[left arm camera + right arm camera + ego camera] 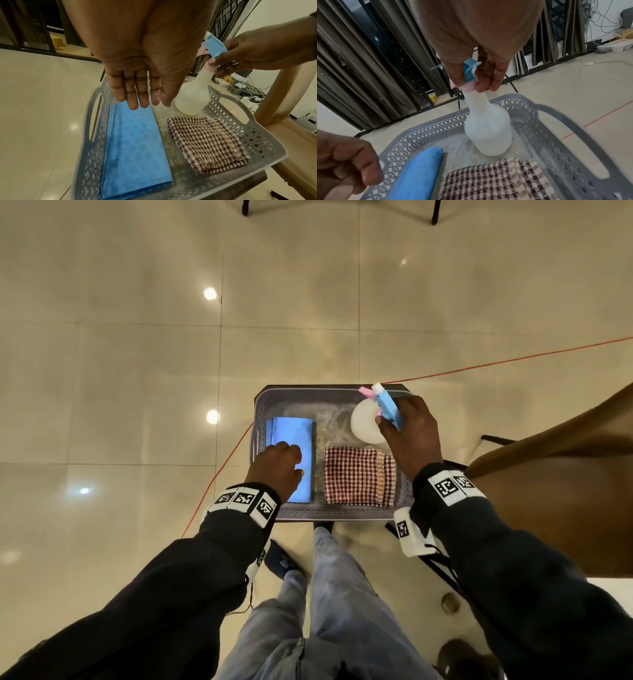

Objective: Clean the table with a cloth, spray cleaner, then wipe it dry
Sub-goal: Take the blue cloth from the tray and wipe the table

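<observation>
Basket (327, 513): we find it holding all the supplies, gathered for carrying.
Right hand (409, 436): fingers (494, 79) grip the spray bottle (488, 129) at its neck, base seemingly just clear of the basket floor, though blur hinders us.
Left hand (275, 465): fingers (133, 100) straight, over the blue cloth (135, 148); contact uncertain.
Checked cloth (358, 475): folded, untouched, likely reserved for drying.

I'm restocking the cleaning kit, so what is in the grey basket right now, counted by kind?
Cloths: 2, the folded blue cloth and the folded checked cloth.
Spray bottles: 1, the white spray bottle, its neck held by the right hand.
Total: 3 things in the grey basket.
The left hand is over the blue cloth, fingers straight.
</observation>
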